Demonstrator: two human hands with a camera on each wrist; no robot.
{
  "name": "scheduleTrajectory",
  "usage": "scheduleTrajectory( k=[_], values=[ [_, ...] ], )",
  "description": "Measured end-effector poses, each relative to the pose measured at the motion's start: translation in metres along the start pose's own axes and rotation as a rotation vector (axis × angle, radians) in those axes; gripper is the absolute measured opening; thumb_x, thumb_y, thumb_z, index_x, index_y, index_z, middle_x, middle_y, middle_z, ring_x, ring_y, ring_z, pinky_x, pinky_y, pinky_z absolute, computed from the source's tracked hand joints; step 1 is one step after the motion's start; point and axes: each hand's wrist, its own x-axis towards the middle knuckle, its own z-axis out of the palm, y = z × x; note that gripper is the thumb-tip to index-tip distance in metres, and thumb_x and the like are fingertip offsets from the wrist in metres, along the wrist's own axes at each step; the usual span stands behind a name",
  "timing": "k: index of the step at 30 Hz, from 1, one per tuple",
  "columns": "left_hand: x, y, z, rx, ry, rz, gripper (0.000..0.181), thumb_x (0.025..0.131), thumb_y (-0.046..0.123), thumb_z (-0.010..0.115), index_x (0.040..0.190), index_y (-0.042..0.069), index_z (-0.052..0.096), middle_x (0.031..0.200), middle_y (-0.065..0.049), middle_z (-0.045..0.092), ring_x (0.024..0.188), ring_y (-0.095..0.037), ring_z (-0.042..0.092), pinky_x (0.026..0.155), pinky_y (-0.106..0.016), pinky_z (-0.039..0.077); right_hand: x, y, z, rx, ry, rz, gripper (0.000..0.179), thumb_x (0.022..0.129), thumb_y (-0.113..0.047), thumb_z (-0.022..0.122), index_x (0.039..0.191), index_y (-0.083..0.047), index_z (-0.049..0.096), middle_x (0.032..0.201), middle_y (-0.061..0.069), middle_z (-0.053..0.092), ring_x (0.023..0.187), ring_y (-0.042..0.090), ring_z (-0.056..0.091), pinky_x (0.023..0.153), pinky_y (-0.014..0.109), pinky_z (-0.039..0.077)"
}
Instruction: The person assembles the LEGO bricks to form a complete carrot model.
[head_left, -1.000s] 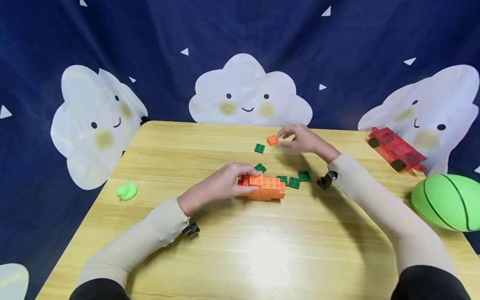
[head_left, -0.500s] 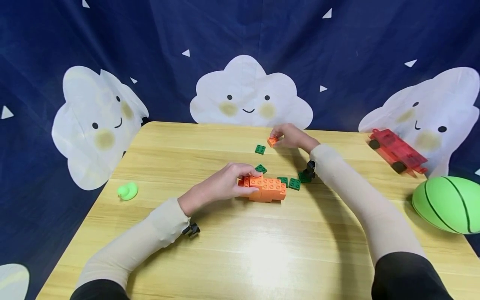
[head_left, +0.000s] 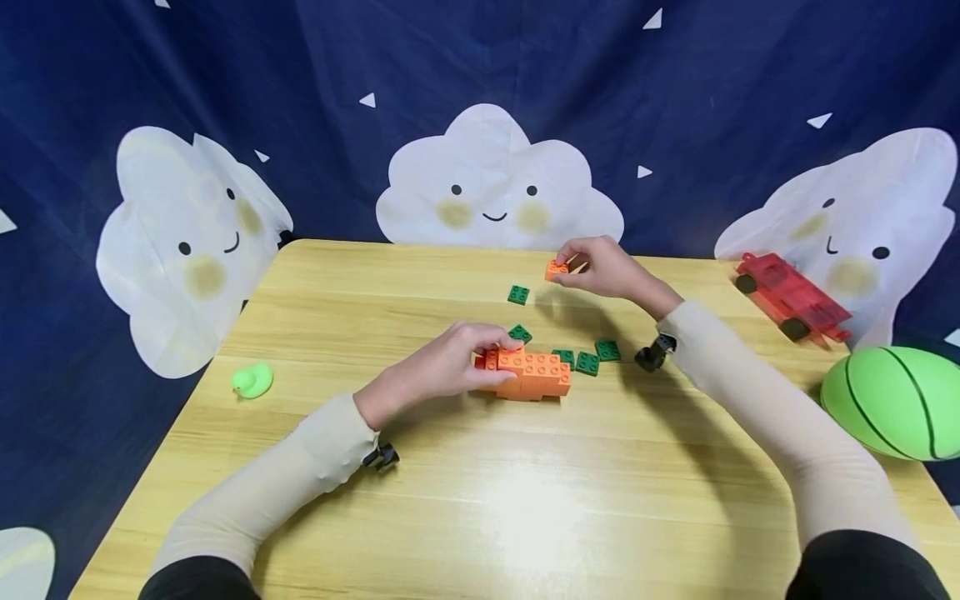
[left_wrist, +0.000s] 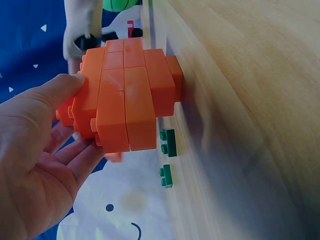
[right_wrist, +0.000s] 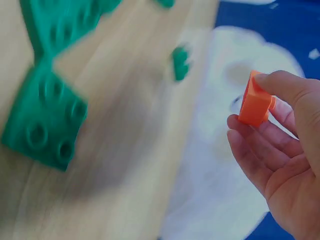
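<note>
My left hand (head_left: 457, 360) grips the left end of an orange block assembly (head_left: 540, 375), thumb on the near side and fingers over the far side. In the left wrist view the built-up orange bricks (left_wrist: 125, 95) show in stacked layers. Beyond it, my right hand (head_left: 607, 268) pinches a small orange brick (head_left: 555, 271) between thumb and fingers. The right wrist view shows that orange brick (right_wrist: 255, 102) raised off the table, its hollow underside facing away from the palm. Several green bricks (head_left: 588, 363) lie behind and right of the assembly; another green brick (head_left: 518, 295) lies farther back.
On the wooden table (head_left: 420, 517) a green toy duck (head_left: 253, 381) stands at the left. A red toy car (head_left: 792, 296) and a green ball (head_left: 892, 402) are at the right. A dark blue curtain (head_left: 322, 67) with clouds hangs behind the far edge.
My right hand reached the small orange brick at the back, took hold of it and lifted it up, a little to the right. The left hand and the assembly have stayed put.
</note>
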Motion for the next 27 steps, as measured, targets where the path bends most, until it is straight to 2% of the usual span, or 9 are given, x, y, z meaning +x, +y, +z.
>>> scheduleTrajectory(
  k=[6, 9, 12, 15, 19, 27],
  values=[
    [0.001, -0.001, 0.0, -0.015, -0.007, 0.0, 0.027, 0.092, 0.021, 0.079, 0.115, 0.009, 0.073, 0.119, -0.006, 0.077, 0.095, -0.008, 0.068, 0.082, -0.024, 0.057, -0.04, -0.038, -0.011, 0.073, 0.032, -0.189, 0.011, 0.086, -0.013, 0.083, 0.095, -0.011, 0.076, 0.098, 0.007, 0.079, 0.089, 0.02, 0.073, 0.074, 0.033, 0.064],
    [0.001, -0.001, 0.0, -0.02, -0.008, -0.001, 0.027, 0.091, 0.02, 0.08, 0.114, 0.009, 0.073, 0.119, -0.006, 0.077, 0.099, -0.01, 0.071, 0.086, -0.024, 0.059, -0.059, -0.051, -0.008, 0.116, 0.047, -0.293, 0.01, 0.084, -0.008, 0.084, 0.09, -0.013, 0.077, 0.1, 0.007, 0.079, 0.09, 0.019, 0.073, 0.07, 0.029, 0.063],
    [0.002, 0.0, 0.0, -0.024, -0.008, -0.006, 0.027, 0.091, 0.02, 0.08, 0.115, 0.008, 0.073, 0.12, -0.007, 0.077, 0.105, -0.013, 0.072, 0.091, -0.025, 0.059, -0.074, -0.061, -0.001, 0.139, 0.056, -0.36, 0.015, 0.082, -0.004, 0.085, 0.085, -0.016, 0.076, 0.099, 0.005, 0.078, 0.091, 0.019, 0.073, 0.068, 0.029, 0.063],
    [0.002, 0.0, -0.001, -0.026, -0.008, -0.013, 0.028, 0.091, 0.02, 0.08, 0.115, 0.008, 0.073, 0.12, -0.006, 0.077, 0.106, -0.013, 0.072, 0.092, -0.026, 0.059, -0.085, -0.069, 0.007, 0.133, 0.059, -0.39, 0.019, 0.081, -0.004, 0.086, 0.084, -0.019, 0.075, 0.098, 0.002, 0.078, 0.089, 0.017, 0.073, 0.068, 0.03, 0.062],
    [0.002, 0.0, -0.001, -0.032, -0.007, -0.02, 0.028, 0.091, 0.02, 0.08, 0.116, 0.008, 0.073, 0.117, -0.005, 0.077, 0.096, -0.01, 0.07, 0.087, -0.025, 0.06, -0.095, -0.076, 0.018, 0.116, 0.07, -0.401, 0.019, 0.08, -0.007, 0.087, 0.084, -0.02, 0.074, 0.098, 0.0, 0.078, 0.09, 0.015, 0.073, 0.07, 0.031, 0.061],
    [0.001, -0.001, -0.001, -0.062, -0.009, -0.019, 0.029, 0.09, 0.018, 0.081, 0.117, 0.008, 0.073, 0.109, -0.002, 0.077, 0.086, -0.008, 0.067, 0.082, -0.022, 0.059, -0.101, -0.081, 0.038, 0.074, 0.108, -0.438, 0.016, 0.081, -0.009, 0.087, 0.081, -0.016, 0.073, 0.097, 0.002, 0.078, 0.086, 0.015, 0.073, 0.07, 0.035, 0.062]
  ],
)
